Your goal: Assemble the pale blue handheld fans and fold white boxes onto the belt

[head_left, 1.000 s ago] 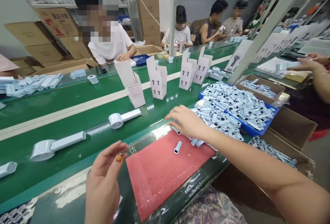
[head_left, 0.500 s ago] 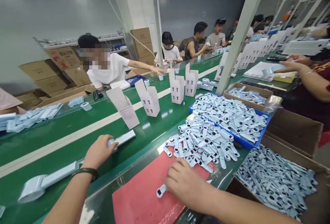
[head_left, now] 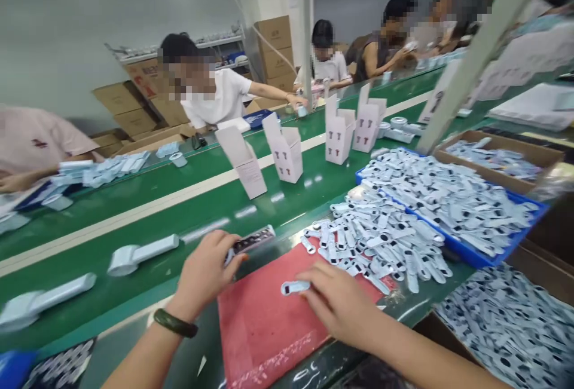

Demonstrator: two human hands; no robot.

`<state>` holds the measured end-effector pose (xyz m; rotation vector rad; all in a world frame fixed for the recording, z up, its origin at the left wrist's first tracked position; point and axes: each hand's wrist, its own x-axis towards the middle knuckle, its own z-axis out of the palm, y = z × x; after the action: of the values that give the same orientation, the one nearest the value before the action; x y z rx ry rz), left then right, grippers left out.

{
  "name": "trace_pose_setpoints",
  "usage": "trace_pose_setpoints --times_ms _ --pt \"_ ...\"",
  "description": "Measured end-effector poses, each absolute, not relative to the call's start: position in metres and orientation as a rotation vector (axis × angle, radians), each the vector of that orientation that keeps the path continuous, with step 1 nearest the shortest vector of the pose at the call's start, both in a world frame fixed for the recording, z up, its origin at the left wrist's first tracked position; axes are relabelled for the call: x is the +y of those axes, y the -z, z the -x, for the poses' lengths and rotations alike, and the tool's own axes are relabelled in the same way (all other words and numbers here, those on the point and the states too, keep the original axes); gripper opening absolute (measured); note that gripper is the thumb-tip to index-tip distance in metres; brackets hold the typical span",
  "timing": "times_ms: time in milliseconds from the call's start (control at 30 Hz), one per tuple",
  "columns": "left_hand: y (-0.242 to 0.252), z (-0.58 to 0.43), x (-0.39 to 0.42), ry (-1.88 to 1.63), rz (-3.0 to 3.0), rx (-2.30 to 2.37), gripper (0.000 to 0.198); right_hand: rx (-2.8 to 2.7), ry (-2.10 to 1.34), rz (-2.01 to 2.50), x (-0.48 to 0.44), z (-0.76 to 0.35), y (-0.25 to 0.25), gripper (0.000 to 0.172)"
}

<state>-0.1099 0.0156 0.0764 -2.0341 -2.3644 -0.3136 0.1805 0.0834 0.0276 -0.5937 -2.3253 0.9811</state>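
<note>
My left hand (head_left: 204,272) is closed round the head of a pale handheld device (head_left: 252,240), lifted to the near edge of the green conveyor belt (head_left: 134,221); the device's open handle shows dark insides. My right hand (head_left: 336,302) rests on the red mat (head_left: 260,323), its fingertips pinching a small pale cover piece (head_left: 295,287). A heap of the same small cover pieces (head_left: 381,242) lies just right of the mat.
Two more pale devices (head_left: 141,253) lie on the belt to the left. Open white cartons (head_left: 287,153) stand on the belt. A blue tray (head_left: 506,239) and brown boxes (head_left: 493,159) hold more pieces. Other people work across the belt.
My left hand has pulled the device off the belt toward the mat and turned it over. My right hand has drawn one cover piece further onto the mat. The camera has swung.
</note>
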Motion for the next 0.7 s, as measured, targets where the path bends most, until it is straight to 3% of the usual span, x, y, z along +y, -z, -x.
trace_pose_setpoints --times_ms 133,233,467,600,700 --pt "-0.075 0.063 -0.027 0.383 2.273 -2.335 0.025 -2.224 -1.081 0.602 0.089 -0.180 -0.046 0.033" --pt "-0.064 0.044 -0.041 0.396 2.330 -2.403 0.021 -2.294 -1.054 0.627 0.089 -0.171 -0.048 0.023" --pt "-0.050 0.039 -0.051 0.971 2.204 -2.298 0.048 -2.337 -0.890 0.773 0.071 -0.144 -0.042 0.025" --pt "-0.053 0.035 -0.049 1.037 2.217 -2.297 0.020 -2.418 -0.743 0.789 0.058 -0.135 -0.038 0.029" --pt "-0.056 0.033 -0.047 0.972 2.276 -2.322 0.016 -2.442 -0.627 0.799 0.055 -0.138 -0.032 0.024"
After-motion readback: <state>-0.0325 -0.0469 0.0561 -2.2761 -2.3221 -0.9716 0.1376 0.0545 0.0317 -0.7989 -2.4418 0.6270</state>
